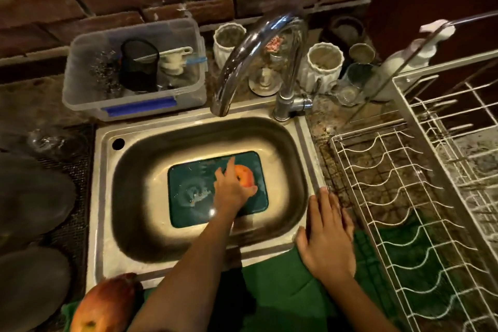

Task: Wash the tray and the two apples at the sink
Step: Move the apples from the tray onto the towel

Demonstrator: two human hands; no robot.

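- The green tray [188,191] lies flat on the bottom of the steel sink [134,224], wet, with a swirl of water or suds on its left half.
- One apple [245,175] sits on the right part of the tray; the left hand [231,188] reaches down into the basin and curls over it from the near side, fingers partly bent around it and the forefinger pointing away. It touches the fruit, but whether it grips firmly I cannot tell.
- The right hand [327,237] lies flat and spread on the sink's right near rim, holding nothing.
- The second apple [105,304] rests at the near left corner, outside the basin.
- No water is seen running from the tap [242,62].
- Judged step: washing the first apple, or placing or lifting it.
- Next move likely calls for a secure hold on the slippery fruit, bringing it under the spout and opening the tap with the free hand.
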